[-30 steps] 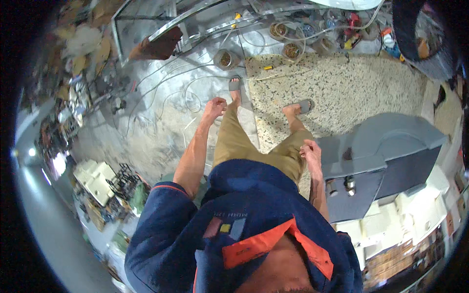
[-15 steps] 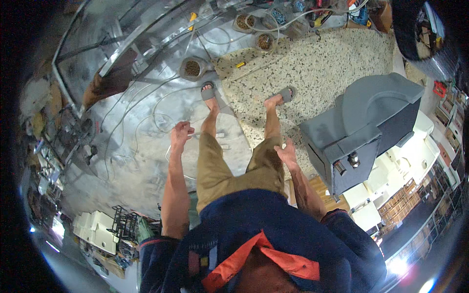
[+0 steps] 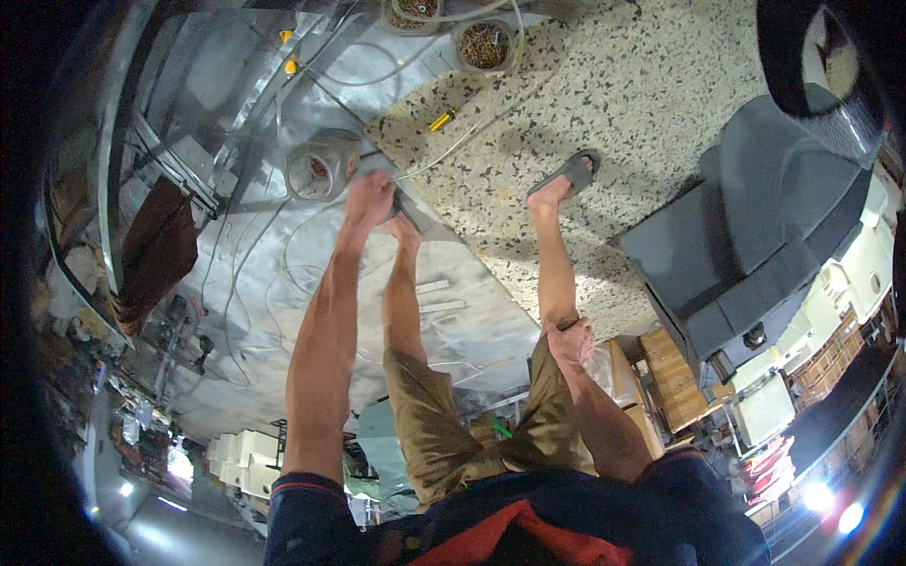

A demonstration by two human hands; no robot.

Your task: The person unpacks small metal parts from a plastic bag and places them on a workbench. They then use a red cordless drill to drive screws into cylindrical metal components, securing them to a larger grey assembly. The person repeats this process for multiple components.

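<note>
My left hand point(image 3: 371, 203) reaches down beside my left foot, its fingers bent in against a clear plastic jar point(image 3: 330, 156). The jar leans over with its mouth toward me, and small brown pieces that look like screws lie inside. My fingertips are partly hidden, but the hand appears to grip the jar's near side. Lower right, my right hand point(image 3: 572, 347) rests on my right knee with its fingers curled round it. Farther off stand two more clear jars of small metal pieces, one of them a round screw jar point(image 3: 483, 47).
A yellow-handled tool point(image 3: 442, 121) lies on the speckled floor slab point(image 3: 642, 85). Thin hoses or cables point(image 3: 462, 146) trail across the floor. Right of me stands a large grey padded piece point(image 3: 746, 226). Metal frame bars point(image 3: 113, 170) and a brown cloth point(image 3: 159, 247) are at the left.
I have bent lower. My left hand has moved forward to the jar, which now leans instead of standing upright. My right hand has come onto my right knee.
</note>
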